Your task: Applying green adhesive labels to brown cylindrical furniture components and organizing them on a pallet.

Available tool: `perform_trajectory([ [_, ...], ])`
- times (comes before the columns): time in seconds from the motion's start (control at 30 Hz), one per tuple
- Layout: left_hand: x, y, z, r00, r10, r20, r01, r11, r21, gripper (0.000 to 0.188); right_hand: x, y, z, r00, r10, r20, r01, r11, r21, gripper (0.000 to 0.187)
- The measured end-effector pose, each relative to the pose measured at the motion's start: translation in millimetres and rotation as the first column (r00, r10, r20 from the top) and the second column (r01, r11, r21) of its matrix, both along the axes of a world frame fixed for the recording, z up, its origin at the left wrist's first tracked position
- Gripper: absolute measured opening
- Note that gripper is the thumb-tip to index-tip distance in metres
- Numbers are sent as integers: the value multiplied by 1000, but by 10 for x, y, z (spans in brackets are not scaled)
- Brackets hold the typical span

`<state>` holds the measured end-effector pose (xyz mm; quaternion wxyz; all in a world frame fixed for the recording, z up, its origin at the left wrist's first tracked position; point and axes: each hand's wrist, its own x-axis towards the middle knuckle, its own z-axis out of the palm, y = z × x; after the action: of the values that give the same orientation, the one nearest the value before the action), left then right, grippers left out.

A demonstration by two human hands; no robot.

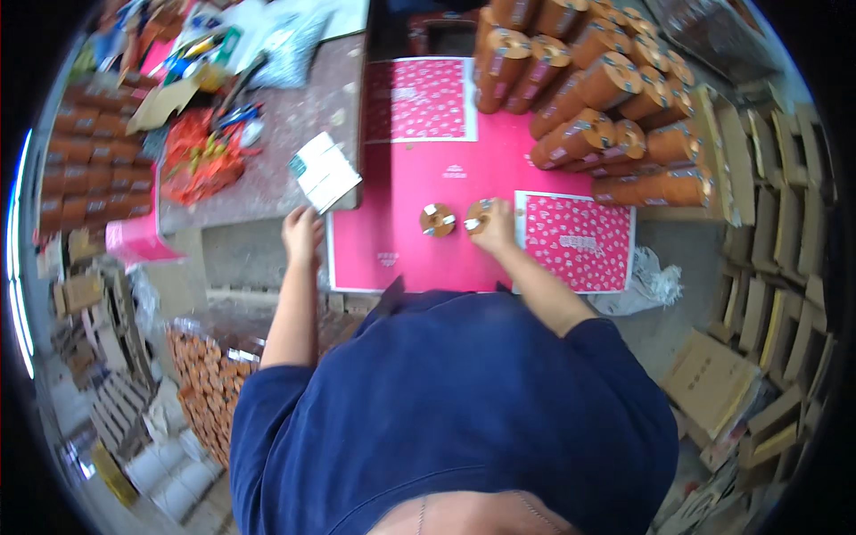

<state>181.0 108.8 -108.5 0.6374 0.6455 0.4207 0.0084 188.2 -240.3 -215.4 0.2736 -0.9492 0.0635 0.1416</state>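
My right hand is closed on the top of an orange-brown roll, which stands on end on the pink surface. Just left of it stands a second orange-brown roll, with white tabs on its round top. My left hand is at the near edge of the table on the left, its fingers curled together. Right beyond those fingertips lies a white sheet of labels, its corner over the table's edge. Whether the fingers pinch a label or the sheet's corner is too small to tell.
Many orange-brown rolls are piled at the far right. Pink patterned sheets cover parts of the work surface. A red plastic bag and clutter sit on the dark table. Cardboard is stacked at right, bundled rolls at lower left.
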Motion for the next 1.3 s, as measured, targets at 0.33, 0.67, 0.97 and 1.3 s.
perform_trajectory([
  [0.33,496,377,-164,983,36,-178,-33,999,23,46,-143,99,-206,954,140,-265,-115,988,107,67],
  [0.67,746,352,-563,872,40,-488,329,690,645,87,1202,-1109,1128,444,-295,846,114,955,274,22],
  [0.97,818,-56,-110,854,179,-488,213,737,642,81,1516,-1233,1943,577,-394,716,44,890,454,28],
  [1.3,978,126,-56,897,199,-395,103,774,624,66,796,-181,1699,906,-109,409,-139,836,531,24],
])
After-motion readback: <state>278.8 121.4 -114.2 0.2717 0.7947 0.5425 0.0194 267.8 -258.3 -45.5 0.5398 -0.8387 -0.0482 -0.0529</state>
